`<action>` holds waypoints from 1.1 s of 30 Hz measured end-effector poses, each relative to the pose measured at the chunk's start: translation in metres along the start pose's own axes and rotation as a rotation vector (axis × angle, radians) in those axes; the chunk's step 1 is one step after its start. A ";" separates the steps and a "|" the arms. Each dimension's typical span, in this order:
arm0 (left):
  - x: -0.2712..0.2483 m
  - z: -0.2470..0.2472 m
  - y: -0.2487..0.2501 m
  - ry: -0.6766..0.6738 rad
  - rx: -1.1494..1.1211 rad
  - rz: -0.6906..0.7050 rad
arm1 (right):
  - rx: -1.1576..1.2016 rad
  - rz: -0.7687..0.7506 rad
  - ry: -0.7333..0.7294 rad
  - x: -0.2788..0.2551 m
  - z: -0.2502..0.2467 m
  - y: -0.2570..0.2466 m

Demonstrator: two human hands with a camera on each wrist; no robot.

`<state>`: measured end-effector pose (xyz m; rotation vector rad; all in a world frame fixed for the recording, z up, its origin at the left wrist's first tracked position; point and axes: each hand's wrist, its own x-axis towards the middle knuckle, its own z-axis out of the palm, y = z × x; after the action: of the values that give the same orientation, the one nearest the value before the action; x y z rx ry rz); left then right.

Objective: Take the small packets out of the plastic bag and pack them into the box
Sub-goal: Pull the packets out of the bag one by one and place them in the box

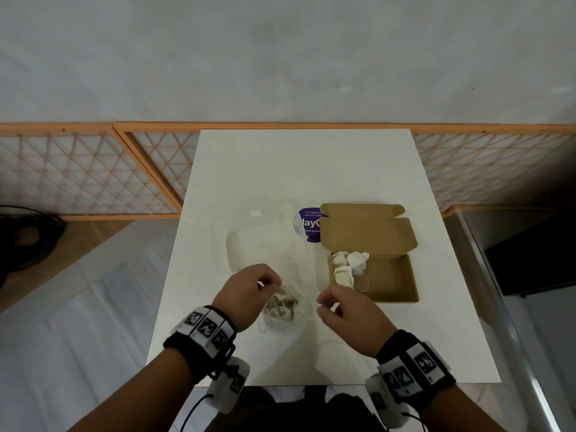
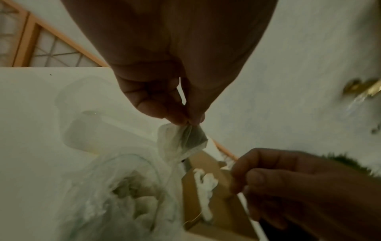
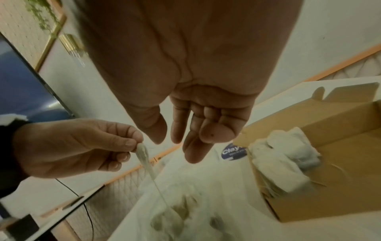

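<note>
— Filling up, is the box [image 1: 392,280]?
— Partly: a few packets [image 1: 347,266] are sitting in its far left corner; more are waiting in the plastic bag [image 1: 282,307], near and left of it.
— Hands?
— The left hand [image 1: 249,294] is pinching the bag's top; the right hand [image 1: 349,319] is hanging loose, empty.

One box [image 1: 386,275], one plastic bag [image 1: 282,310], one clear tray [image 1: 249,241], two hands, several packets, count unclear.

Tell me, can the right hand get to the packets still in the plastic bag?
Probably yes. The right hand is empty with loose fingers, right beside the plastic bag. The left hand pinches the bag's top edge up, and nothing lies between the right hand and the packets.
</note>
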<state>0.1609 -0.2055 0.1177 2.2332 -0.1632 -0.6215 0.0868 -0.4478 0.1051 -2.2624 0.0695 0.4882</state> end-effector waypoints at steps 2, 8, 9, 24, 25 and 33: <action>-0.012 -0.011 0.010 0.009 -0.120 0.010 | 0.043 -0.039 0.020 0.004 -0.008 -0.016; -0.029 -0.034 0.037 -0.009 -0.404 -0.013 | 0.224 -0.150 -0.084 0.017 -0.017 -0.060; -0.031 -0.036 0.041 -0.014 -0.452 -0.023 | 0.233 -0.161 -0.103 0.019 -0.016 -0.064; -0.043 -0.075 0.078 0.055 -0.471 0.145 | 0.611 -0.273 -0.127 0.009 -0.043 -0.112; -0.044 -0.074 0.080 0.052 -0.510 0.130 | 0.617 -0.283 -0.121 0.008 -0.045 -0.115; -0.047 -0.074 0.099 0.134 -0.646 0.142 | 0.647 -0.334 -0.115 0.001 -0.054 -0.118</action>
<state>0.1643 -0.2082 0.2499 1.6143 -0.0410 -0.3743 0.1296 -0.4073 0.2213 -1.5685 -0.1832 0.3499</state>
